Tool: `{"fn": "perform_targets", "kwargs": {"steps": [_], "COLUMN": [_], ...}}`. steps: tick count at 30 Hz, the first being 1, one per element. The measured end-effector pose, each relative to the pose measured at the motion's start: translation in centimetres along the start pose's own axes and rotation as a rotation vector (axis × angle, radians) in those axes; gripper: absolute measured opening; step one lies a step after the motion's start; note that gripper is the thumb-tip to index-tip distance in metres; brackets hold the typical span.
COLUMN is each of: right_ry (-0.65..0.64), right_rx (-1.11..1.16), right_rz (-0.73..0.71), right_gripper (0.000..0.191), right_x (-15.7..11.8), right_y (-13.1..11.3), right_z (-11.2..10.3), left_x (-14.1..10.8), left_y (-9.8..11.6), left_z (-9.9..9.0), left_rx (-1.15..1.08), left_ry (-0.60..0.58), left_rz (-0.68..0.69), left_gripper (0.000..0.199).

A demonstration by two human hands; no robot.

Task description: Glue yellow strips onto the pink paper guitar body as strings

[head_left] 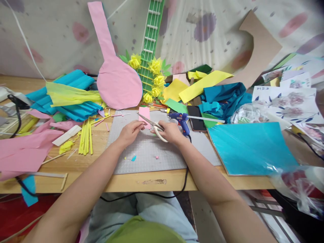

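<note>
My right hand (pixel 172 132) is closed on the white-handled scissors (pixel 157 126), whose blades point up and left over a small pink paper piece (pixel 144 116) on the grey cutting mat (pixel 152 162). At the left edge of the pink piece is my left hand (pixel 131 132), its fingers pinched together; what they hold, if anything, is too small to make out. A blue glue gun (pixel 181 122) lies just beyond my right hand, beside a dark phone (pixel 196 118).
A pink lute-shaped piece (pixel 118 82) and a green stringed one (pixel 149 47) with yellow flowers lean at the back. Yellow strips (pixel 86 137) and blue crepe paper (pixel 78 109) lie left; a turquoise sheet (pixel 250 148) lies right. A black cable (pixel 186 182) crosses the table edge.
</note>
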State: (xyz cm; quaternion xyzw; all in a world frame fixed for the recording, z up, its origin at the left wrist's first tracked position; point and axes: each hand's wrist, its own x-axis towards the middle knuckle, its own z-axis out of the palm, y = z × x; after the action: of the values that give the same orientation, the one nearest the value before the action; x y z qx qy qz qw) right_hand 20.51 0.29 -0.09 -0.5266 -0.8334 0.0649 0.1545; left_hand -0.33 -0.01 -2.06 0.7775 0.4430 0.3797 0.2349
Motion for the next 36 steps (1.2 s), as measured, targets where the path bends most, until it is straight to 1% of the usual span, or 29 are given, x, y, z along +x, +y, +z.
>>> {"fn": "perform_targets", "kwargs": {"steps": [3, 8, 12, 17, 29, 36], "right_ry": [-0.005, -0.054, -0.064, -0.064, -0.044, -0.107], "right_rx": [0.048, 0.117, 0.088, 0.033, 0.013, 0.028], "right_rz": [0.024, -0.066, -0.123, -0.13, -0.1, -0.08], "right_gripper": [0.041, 0.042, 0.044, 0.047, 0.048, 0.049], "right_x": [0.0, -0.1, -0.2, -0.3, -0.4, -0.4], "right_y": [0.0, -0.3, -0.8, -1.2, -1.3, -1.6], "right_z": [-0.1, -0.3, -0.1, -0.1, -0.1, -0.3], "left_x": [0.0, -0.1, -0.1, -0.1, -0.1, -0.1], "left_y": [0.0, -0.1, -0.2, -0.2, -0.3, -0.1], "left_z": [0.1, 0.2, 0.1, 0.2, 0.1, -0.1], "left_rx": [-0.045, -0.048, -0.051, -0.074, -0.033, 0.004], "left_ry": [0.034, 0.13, 0.168, 0.207, 0.213, 0.198], "left_rz": [-0.024, -0.069, -0.101, -0.091, -0.055, -0.021], "left_gripper": [0.025, 0.02, 0.021, 0.018, 0.013, 0.014]}}
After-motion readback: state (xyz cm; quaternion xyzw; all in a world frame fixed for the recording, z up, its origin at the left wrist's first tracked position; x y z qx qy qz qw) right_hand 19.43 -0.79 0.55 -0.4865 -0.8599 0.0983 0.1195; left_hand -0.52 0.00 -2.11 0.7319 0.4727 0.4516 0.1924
